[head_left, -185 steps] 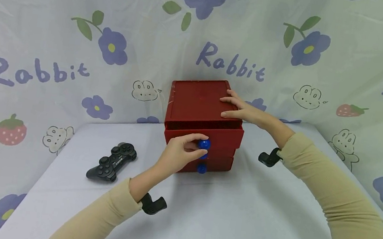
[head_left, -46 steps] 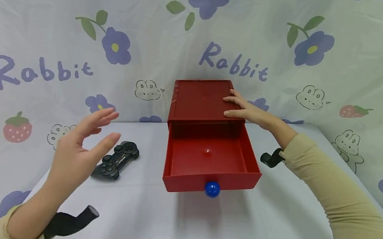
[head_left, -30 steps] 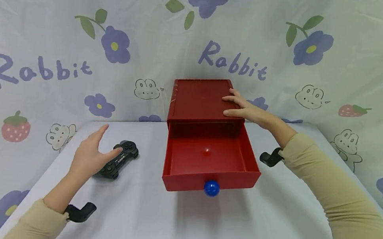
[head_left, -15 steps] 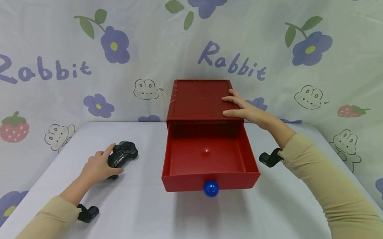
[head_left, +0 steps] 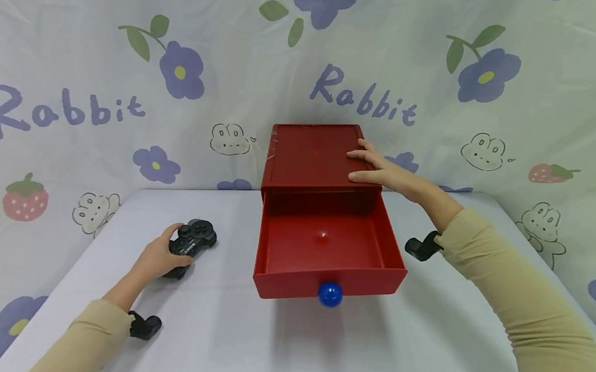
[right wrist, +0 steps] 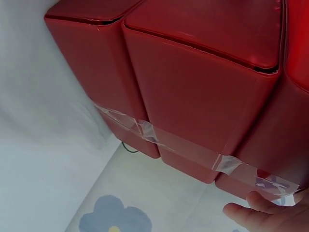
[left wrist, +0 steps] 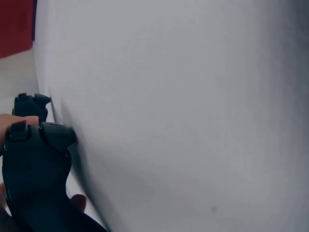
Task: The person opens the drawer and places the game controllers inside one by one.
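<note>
My left hand (head_left: 155,255) is at the left of the table, thumb and fingers around the middle of a black game controller (head_left: 197,234). In the left wrist view the controller (left wrist: 36,169) appears dark and close, with fingertips showing at its edges. My right hand (head_left: 383,173) rests on the top right edge of a red drawer cabinet (head_left: 307,156), fingers spread. Its top drawer (head_left: 319,241) is pulled well out, bare inside, with a blue ball knob (head_left: 330,294) on the front. In the right wrist view, fingers (right wrist: 241,212) lie by the cabinet's taped side (right wrist: 193,92).
A white cloth covers the table (head_left: 233,352). Behind the cabinet hangs a curtain (head_left: 315,45) printed with flowers and rabbits. Clear tape (right wrist: 183,145) runs across the cabinet's side. The extended drawer overhangs the table to the right of the controller.
My left hand pinched the top knob earlier; since then the drawer has come out, the hand has let go, moved left and lowered onto the controller. The right hand has stayed put.
</note>
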Tool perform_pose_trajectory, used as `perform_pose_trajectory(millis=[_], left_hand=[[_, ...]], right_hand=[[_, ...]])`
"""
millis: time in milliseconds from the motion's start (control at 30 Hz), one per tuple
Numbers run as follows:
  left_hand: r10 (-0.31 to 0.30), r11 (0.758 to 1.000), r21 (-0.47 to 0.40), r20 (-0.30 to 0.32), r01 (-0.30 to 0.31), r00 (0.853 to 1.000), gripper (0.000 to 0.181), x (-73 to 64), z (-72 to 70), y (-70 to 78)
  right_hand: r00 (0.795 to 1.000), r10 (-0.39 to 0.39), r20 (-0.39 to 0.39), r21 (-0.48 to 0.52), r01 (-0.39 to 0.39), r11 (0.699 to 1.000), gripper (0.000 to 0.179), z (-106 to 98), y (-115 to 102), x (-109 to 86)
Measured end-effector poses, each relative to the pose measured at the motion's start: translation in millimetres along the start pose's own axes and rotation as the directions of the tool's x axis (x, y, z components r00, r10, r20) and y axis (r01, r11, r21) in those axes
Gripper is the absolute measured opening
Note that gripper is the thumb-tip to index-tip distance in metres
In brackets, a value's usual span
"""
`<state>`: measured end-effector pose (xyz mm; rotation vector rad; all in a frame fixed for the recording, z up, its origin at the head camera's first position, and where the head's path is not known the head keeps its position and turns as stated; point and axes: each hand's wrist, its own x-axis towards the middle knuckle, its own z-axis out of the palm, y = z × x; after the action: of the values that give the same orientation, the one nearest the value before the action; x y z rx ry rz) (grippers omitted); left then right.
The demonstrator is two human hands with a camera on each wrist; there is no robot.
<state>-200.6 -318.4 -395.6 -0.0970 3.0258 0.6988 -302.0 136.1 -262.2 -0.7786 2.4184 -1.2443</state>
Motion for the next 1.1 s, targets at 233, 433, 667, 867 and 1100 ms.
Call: perform_pose_trajectory(millis=[233,433,667,867,1100], left_hand=[[-0.017,1.0,-0.014,-0.011,0.016,1.0,0.085,2.6,-0.5,-0.4],[-0.028,0.999,-0.032,0.003,0.028,1.0,0.086,3.9,-7.3,1.4],[-0.012,0.999,-0.033,-0.015,0.011,1.0,0.084,4.8,-23.2,9.6],[0.005,1.0,-0.021,-0.04,-0.006,0.999,0.086,5.9,-37.6,15.6],[0.003,1.0,0.001,-0.052,-0.003,0.999,0.087,5.5,-57.8,30.6]], right_hand=[[1.0,-0.003,0.002,0.004,0.003,1.0,0.063,-1,-1,-0.2],[1.0,-0.002,0.002,-0.003,0.002,1.0,0.063,0,-2,-0.5],[1.0,0.005,-0.001,-0.009,-0.005,1.0,0.063,0,-2,-0.6],[1.0,0.005,-0.004,0.0,-0.005,1.0,0.062,0,-2,0.3],[1.0,0.004,0.0,-0.004,-0.004,1.0,0.062,0,-2,0.6]])
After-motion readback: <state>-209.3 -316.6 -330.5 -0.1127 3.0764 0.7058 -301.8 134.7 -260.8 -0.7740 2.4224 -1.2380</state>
